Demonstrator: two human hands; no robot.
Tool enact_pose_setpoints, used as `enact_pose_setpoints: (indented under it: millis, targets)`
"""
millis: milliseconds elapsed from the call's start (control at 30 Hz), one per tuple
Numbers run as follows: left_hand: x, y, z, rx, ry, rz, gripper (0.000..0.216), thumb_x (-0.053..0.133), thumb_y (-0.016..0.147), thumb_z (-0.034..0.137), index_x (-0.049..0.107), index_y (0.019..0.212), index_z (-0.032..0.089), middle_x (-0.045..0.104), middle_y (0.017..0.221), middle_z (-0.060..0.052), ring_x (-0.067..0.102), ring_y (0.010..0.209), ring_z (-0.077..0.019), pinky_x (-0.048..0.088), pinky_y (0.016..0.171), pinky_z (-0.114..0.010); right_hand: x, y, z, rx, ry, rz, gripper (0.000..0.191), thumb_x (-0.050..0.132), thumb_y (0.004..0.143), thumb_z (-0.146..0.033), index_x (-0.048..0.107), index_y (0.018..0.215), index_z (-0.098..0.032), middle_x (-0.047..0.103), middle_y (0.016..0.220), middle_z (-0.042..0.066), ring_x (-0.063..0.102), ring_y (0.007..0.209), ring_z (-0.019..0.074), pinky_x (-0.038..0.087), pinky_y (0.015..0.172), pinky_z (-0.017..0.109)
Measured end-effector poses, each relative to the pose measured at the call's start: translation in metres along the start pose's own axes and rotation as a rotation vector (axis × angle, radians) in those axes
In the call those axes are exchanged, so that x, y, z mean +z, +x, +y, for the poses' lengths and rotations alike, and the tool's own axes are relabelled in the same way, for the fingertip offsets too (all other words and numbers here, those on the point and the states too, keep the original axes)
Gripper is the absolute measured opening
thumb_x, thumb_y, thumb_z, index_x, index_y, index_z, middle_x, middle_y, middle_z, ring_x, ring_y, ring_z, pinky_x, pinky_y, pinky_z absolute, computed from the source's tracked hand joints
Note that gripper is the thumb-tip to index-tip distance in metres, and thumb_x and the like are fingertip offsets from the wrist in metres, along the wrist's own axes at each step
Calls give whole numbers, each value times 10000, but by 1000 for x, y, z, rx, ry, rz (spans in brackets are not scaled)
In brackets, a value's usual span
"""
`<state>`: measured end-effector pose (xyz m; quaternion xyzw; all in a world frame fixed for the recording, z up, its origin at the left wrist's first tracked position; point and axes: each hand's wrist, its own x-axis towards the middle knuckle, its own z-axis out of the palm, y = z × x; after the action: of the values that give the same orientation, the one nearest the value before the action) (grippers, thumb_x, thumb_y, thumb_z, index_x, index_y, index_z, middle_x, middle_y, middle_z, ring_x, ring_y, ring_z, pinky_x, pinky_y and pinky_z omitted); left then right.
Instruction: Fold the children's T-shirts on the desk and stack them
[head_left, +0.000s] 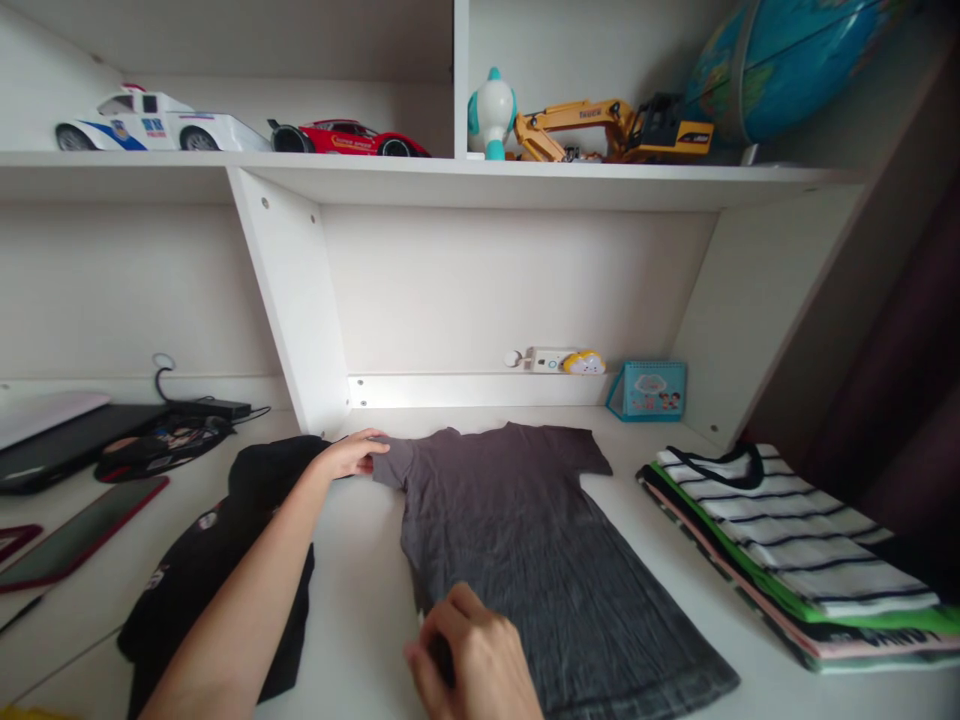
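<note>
A dark grey T-shirt [525, 540] lies flat on the white desk [360, 600], collar toward the back wall. My left hand [351, 455] reaches forward and pinches the shirt's left sleeve at its edge. My right hand [472, 660] is close to me with fingers curled, gripping the shirt's left side hem. A black garment [217, 560] lies crumpled under my left forearm, left of the grey shirt.
A stack of folded shirts [795, 550], striped one on top, sits at the right. A laptop [52, 430], phone [75, 535] and cables lie at the left. A small blue calendar [651, 390] stands at the back. Toy cars, an excavator and a globe fill the shelf above.
</note>
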<state>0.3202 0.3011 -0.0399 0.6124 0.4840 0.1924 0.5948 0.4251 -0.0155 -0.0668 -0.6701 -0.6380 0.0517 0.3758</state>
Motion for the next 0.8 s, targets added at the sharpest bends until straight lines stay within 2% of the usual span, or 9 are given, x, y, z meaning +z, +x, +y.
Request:
enact_pose_setpoints:
  millis: [133,267,400,500,600,700,767,800]
  targets:
    - [31,13,25,90,-109,73,495,691,579,248,519,1044,249,594,681,38,570,556,-108,416,498,-186,-30,-6,22,139,45,-41,92,556,714,-285,558,665,-207,579,701,-7,569,590,113,374,563,184]
    - [90,39,46,139,-191,115,460,652,635,199,495,1065,247,571,630,52,563,495,-97,405,481,-191,-39,-16,47,210,38,-36,75,503,700,-141,550,683,-197,581,727,-4,563,612,101,377,585,176]
    - [153,58,44,195,-235,193,435,628,687,172,450,1082,196,596,680,17,596,528,-110,424,493,-198,-36,-25,66,222,24,-60,211,484,620,-31,573,725,-190,580,762,-2,569,664,95,396,627,161]
    - [183,66,32,261,-239,236,405,606,724,163,428,1088,161,618,747,-19,623,586,-116,466,556,-210,-34,-31,75,198,37,-68,248,475,593,0,583,724,-180,578,762,3,575,686,91,413,650,144]
    - [191,69,22,335,-207,257,361,547,799,247,406,1118,152,638,842,-61,650,678,-136,490,655,-246,-34,-37,83,163,24,-63,244,483,605,-7,597,732,-181,577,770,7,586,698,89,430,660,133]
    - [183,67,12,424,-114,281,347,460,854,291,390,1168,162,628,984,-101,647,823,-165,468,788,-312,-34,-45,92,141,-77,-66,273,528,642,-61,632,834,-226,587,816,6,593,620,82,453,580,132]
    - [175,62,4,491,-17,281,347,463,843,271,420,1173,171,597,1089,-115,606,959,-188,419,882,-348,-31,-50,97,68,-204,10,274,585,673,-150,639,914,-271,611,901,25,616,653,112,478,565,158]
    - [172,58,0,525,37,268,347,480,828,262,449,1163,177,577,1139,-114,568,1031,-194,383,929,-351,-29,-52,100,-5,-266,76,268,610,692,-222,636,951,-287,617,976,43,631,737,146,498,609,188]
